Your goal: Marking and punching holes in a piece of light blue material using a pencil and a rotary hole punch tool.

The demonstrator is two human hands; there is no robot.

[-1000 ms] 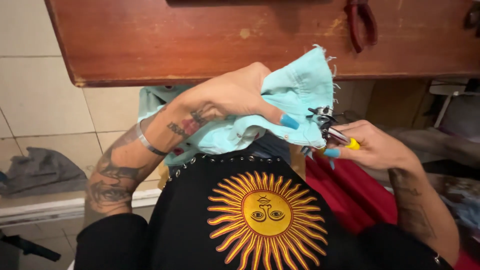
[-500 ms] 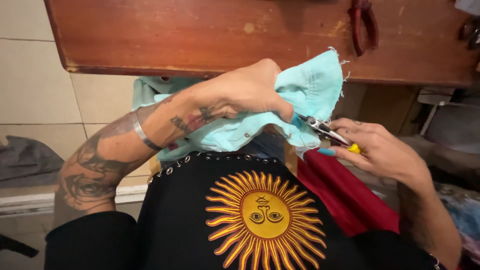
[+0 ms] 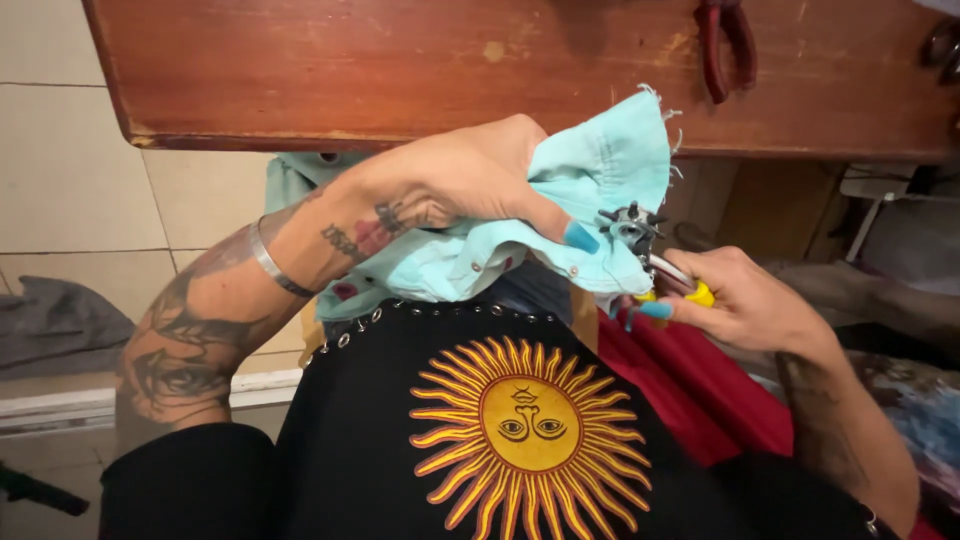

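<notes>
Below the wooden table (image 3: 400, 70), left hand (image 3: 470, 185) clutches turquoise cloth (image 3: 600, 170); right hand (image 3: 745, 300) fingers squeeze punch pliers (image 3: 650, 250).

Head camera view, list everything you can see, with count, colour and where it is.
Denim garment: one, pale turquoise, frayed edge, bunched in front of the table edge.
Punch pliers: one, metal with yellow handles, head against the garment.
Wooden table: one, reddish brown, top of view.
Red-handled pliers: one, on the table, upper right.
Red cloth: one, lower right.
Grey cloth: one, on the floor, left.
Left hand: gripping the garment.
Right hand: holding the punch pliers.
</notes>
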